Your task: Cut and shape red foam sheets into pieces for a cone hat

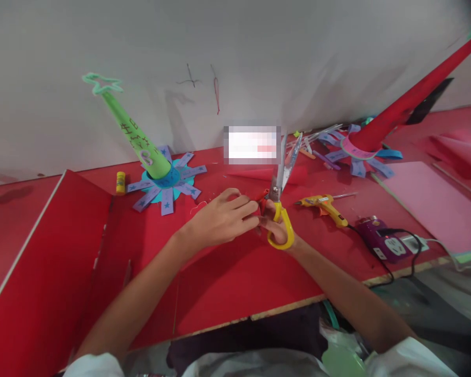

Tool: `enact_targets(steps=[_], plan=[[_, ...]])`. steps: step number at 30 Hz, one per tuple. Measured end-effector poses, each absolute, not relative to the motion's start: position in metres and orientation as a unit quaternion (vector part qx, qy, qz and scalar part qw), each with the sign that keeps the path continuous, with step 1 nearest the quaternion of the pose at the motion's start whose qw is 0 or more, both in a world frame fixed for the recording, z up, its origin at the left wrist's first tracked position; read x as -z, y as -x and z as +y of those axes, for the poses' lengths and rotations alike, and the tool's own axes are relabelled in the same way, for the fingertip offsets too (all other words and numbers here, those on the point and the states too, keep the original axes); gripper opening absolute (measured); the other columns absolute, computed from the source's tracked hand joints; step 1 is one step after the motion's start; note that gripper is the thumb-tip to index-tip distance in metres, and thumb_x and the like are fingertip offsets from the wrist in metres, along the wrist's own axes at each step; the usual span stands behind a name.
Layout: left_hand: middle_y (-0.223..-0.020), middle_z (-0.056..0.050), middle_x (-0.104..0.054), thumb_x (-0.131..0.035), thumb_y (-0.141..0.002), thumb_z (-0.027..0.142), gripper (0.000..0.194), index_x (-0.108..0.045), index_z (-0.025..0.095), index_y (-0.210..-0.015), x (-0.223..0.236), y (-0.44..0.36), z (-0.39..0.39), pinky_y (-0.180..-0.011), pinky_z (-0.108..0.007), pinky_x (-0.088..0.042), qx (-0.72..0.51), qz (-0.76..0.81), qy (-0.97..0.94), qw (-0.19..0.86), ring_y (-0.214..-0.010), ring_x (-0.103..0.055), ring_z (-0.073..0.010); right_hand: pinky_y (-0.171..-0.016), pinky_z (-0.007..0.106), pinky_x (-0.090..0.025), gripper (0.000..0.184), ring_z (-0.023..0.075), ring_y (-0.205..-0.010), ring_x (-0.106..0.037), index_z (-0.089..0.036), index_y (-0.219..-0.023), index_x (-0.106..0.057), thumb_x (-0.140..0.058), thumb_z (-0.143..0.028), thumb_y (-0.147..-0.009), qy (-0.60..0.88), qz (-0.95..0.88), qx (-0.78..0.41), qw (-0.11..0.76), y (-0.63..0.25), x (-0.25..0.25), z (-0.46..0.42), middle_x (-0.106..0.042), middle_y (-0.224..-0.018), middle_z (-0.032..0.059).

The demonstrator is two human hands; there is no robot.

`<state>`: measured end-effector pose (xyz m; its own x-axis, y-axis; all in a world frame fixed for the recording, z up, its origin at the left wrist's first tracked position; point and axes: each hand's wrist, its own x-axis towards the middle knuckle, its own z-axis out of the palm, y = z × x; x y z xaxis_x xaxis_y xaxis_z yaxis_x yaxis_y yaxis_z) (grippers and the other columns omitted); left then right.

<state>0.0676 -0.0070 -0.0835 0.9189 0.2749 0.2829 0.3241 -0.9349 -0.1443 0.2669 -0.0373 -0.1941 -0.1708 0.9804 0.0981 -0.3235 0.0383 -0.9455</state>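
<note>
The left hand (227,217) is bent with its fingertips drawn in at a small red piece (263,195), which sits between the two hands; whether that pinch is fully closed I cannot tell, as the fingers overlap there. The right hand (279,230) is curled around the yellow handles of the scissors (276,193), whose blades point up, slightly parted, just beyond the fingers. The step in hand looks like fine handling of the red piece with the scissors kept in the grip, not cutting, since nothing lies between the blades. The next move seems to call for a steady left pinch and care to hold the blades clear of the fingertips. As for writing, the green cone (135,137), beyond and left of the fingers, bears dark hand-drawn marks and a purple curl, none surely legible. Blue stars mark the purple strips (167,201) round its foot. The glue stick (120,182), farther left, and the yellow glue gun (322,205), right of the fingers, carry labels too small to read; no brand is clear.
</note>
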Motion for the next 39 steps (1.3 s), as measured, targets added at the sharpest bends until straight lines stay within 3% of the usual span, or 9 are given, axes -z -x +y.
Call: enact_targets(steps=[2, 6, 9, 13, 16, 20, 24, 31, 39], plan=[[-0.125, -0.01, -0.074, -0.061, -0.107, 0.025, 0.01, -0.07, 0.021, -0.106, 0.083, -0.067, -0.008, -0.113, -0.045, -0.047, 0.119, -0.186, 0.974, 0.054, -0.114, -0.069, -0.0256, -0.043, 0.029, -0.039, 0.046, 0.0125, -0.049, -0.043, -0.026, -0.086, -0.054, -0.086, -0.059, -0.079, 0.358, -0.481, -0.589, 0.542, -0.268, 0.196, -0.037, -0.048, -0.064, -0.0062], [-0.143, -0.017, -0.07, -0.072, -0.101, 0.055, 0.05, -0.063, 0.018, -0.134, 0.084, -0.068, -0.01, -0.116, -0.049, -0.049, 0.15, -0.285, 0.943, -0.089, -0.134, -0.066, -0.035, -0.052, 0.029, -0.042, 0.038, 0.0141, -0.058, -0.046, -0.025, -0.083, -0.058, -0.087, -0.048, -0.079, 0.384, -0.525, -0.534, 0.54, -0.273, 0.19, -0.035, -0.051, -0.067, -0.0044], [-0.135, -0.012, -0.076, -0.072, -0.102, 0.039, 0.05, -0.057, 0.021, -0.146, 0.085, -0.069, -0.01, -0.108, -0.045, -0.054, 0.142, -0.35, 0.908, -0.183, -0.126, -0.071, -0.0311, -0.054, 0.029, -0.04, 0.04, 0.0135, -0.06, -0.045, -0.024, -0.085, -0.061, -0.09, -0.049, -0.078, 0.392, -0.55, -0.516, 0.527, -0.273, 0.186, -0.036, -0.051, -0.068, -0.0047], [-0.115, -0.004, -0.081, -0.065, -0.102, 0.02, 0.023, -0.07, 0.023, -0.124, 0.083, -0.066, -0.006, -0.09, -0.034, -0.055, 0.17, -0.381, 0.869, -0.265, -0.1, -0.076, -0.022, -0.047, 0.028, -0.032, 0.051, 0.0111, -0.05, -0.038, -0.025, -0.083, -0.054, -0.087, -0.063, -0.082, 0.385, -0.535, -0.546, 0.517, -0.269, 0.187, -0.04, -0.046, -0.062, -0.007], [-0.104, -0.004, -0.08, -0.066, -0.099, 0.022, 0.01, -0.074, 0.02, -0.104, 0.075, -0.062, -0.002, -0.081, -0.03, -0.053, 0.256, -0.393, 0.841, -0.271, -0.088, -0.072, -0.0181, -0.042, 0.027, -0.031, 0.063, 0.0102, -0.045, -0.037, -0.026, -0.087, -0.052, -0.077, -0.083, -0.082, 0.348, -0.509, -0.574, 0.539, -0.265, 0.19, -0.04, -0.043, -0.063, -0.0077], [-0.091, -0.002, -0.074, -0.063, -0.103, 0.032, 0.017, -0.072, 0.019, -0.1, 0.063, -0.059, -0.005, -0.07, -0.027, -0.048, 0.348, -0.429, 0.784, -0.282, -0.077, -0.063, -0.0149, -0.045, 0.028, -0.041, 0.078, 0.0117, -0.048, -0.047, -0.026, -0.095, -0.054, -0.06, -0.102, -0.077, 0.298, -0.52, -0.613, 0.514, -0.26, 0.196, -0.04, -0.051, -0.072, -0.0045], [-0.085, 0.0, -0.067, -0.062, -0.102, 0.033, 0.018, -0.067, 0.019, -0.094, 0.057, -0.061, -0.011, -0.067, -0.027, -0.045, 0.4, -0.442, 0.757, -0.267, -0.074, -0.058, -0.0135, -0.058, 0.031, -0.052, 0.08, 0.0139, -0.06, -0.053, -0.025, -0.107, -0.058, -0.057, -0.1, -0.08, 0.288, -0.544, -0.617, 0.49, -0.257, 0.208, -0.047, -0.056, -0.082, -0.0012], [-0.083, 0.002, -0.068, -0.06, -0.102, 0.03, 0.013, -0.066, 0.021, -0.097, 0.054, -0.064, -0.017, -0.067, -0.026, -0.046, 0.45, -0.456, 0.739, -0.209, -0.074, -0.061, -0.0133, -0.055, 0.029, -0.042, 0.07, 0.0134, -0.061, -0.04, -0.024, -0.102, -0.058, -0.062, -0.092, -0.087, 0.294, -0.582, -0.602, 0.461, -0.262, 0.208, -0.056, -0.049, -0.079, -0.0027], [-0.079, 0.003, -0.069, -0.061, -0.103, 0.03, 0.013, -0.068, 0.021, -0.097, 0.058, -0.072, -0.026, -0.059, -0.024, -0.041, 0.44, -0.454, 0.739, -0.232, -0.065, -0.057, -0.0107, -0.053, 0.029, -0.04, 0.07, 0.0122, -0.06, -0.039, -0.023, -0.101, -0.058, -0.066, -0.091, -0.085, 0.307, -0.58, -0.578, 0.484, -0.264, 0.198, -0.06, -0.048, -0.079, -0.0029]])
